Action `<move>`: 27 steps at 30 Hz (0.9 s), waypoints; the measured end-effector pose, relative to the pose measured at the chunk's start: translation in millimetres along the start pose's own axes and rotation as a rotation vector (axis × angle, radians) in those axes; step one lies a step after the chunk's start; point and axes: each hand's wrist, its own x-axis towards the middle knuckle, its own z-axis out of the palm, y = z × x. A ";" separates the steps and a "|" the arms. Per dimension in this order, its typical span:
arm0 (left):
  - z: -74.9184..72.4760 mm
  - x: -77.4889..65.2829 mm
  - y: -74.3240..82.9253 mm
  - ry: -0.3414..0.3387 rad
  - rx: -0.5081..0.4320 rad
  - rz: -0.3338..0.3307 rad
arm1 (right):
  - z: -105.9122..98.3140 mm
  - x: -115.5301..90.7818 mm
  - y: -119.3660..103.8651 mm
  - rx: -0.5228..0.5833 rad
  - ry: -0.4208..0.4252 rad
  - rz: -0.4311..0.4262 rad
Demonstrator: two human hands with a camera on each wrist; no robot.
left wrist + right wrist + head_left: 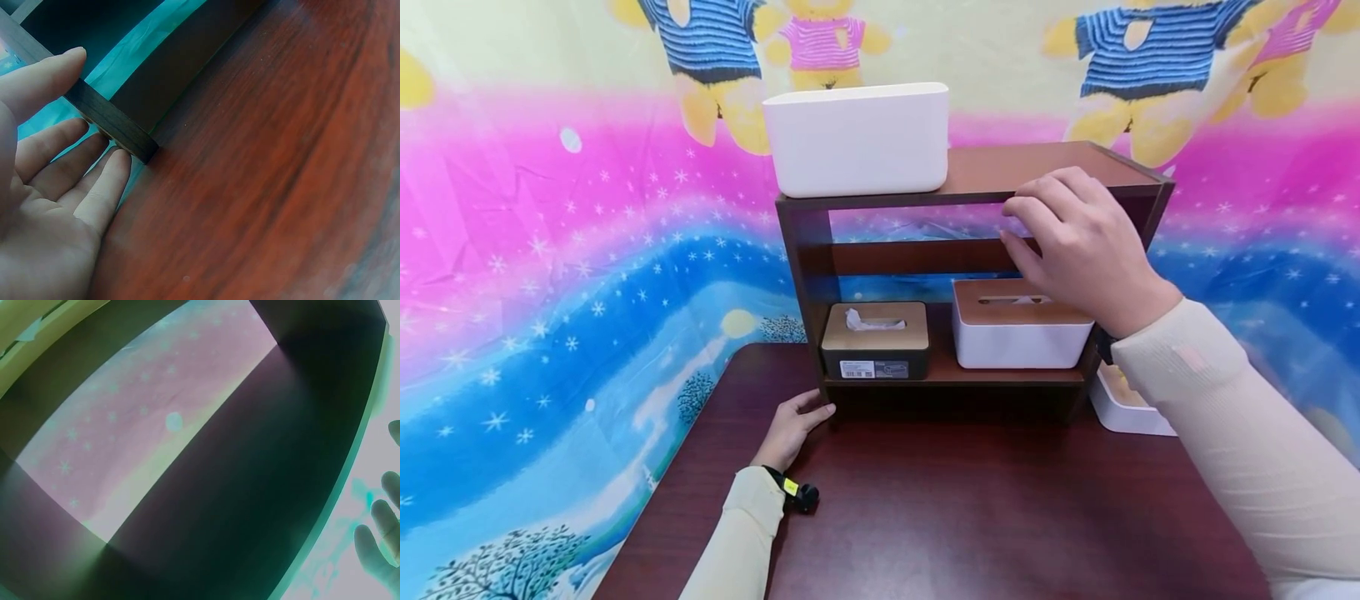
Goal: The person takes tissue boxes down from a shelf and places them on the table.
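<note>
A dark brown two-tier shelf [1045, 171] stands on the table. My left hand [786, 433] holds the foot of its left side panel, thumb on one face and fingers along the other, as the left wrist view shows at the panel's end [119, 128]. My right hand [1075, 242] hovers before the upper right of the shelf with loosely bent fingers and nothing in them; its fingertips [369, 547] show at the right edge of the right wrist view. On the lower board sit a dark tissue box [874, 346] with a light wood lid and a white tissue box [1022, 343] with a brown lid.
An open-topped white bin [859, 142] stands on the left of the shelf's top board. Partly behind the right sleeve, a low white container [1131, 412] sits beside the shelf on the reddish-brown table [962, 508]. A printed cloth backdrop [587, 250] hangs close behind.
</note>
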 end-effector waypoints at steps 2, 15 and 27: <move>-0.1 0.1 -0.6 0.000 0.001 -0.002 | 0.5 1.7 0.2 -0.002 -0.001 -0.002; -0.2 1.6 -2.9 -0.001 -0.005 0.003 | 3.5 14.1 1.5 -0.020 -0.038 0.008; -0.4 2.0 -4.8 -0.003 -0.004 0.002 | 7.7 25.7 -0.7 -0.005 0.001 -0.013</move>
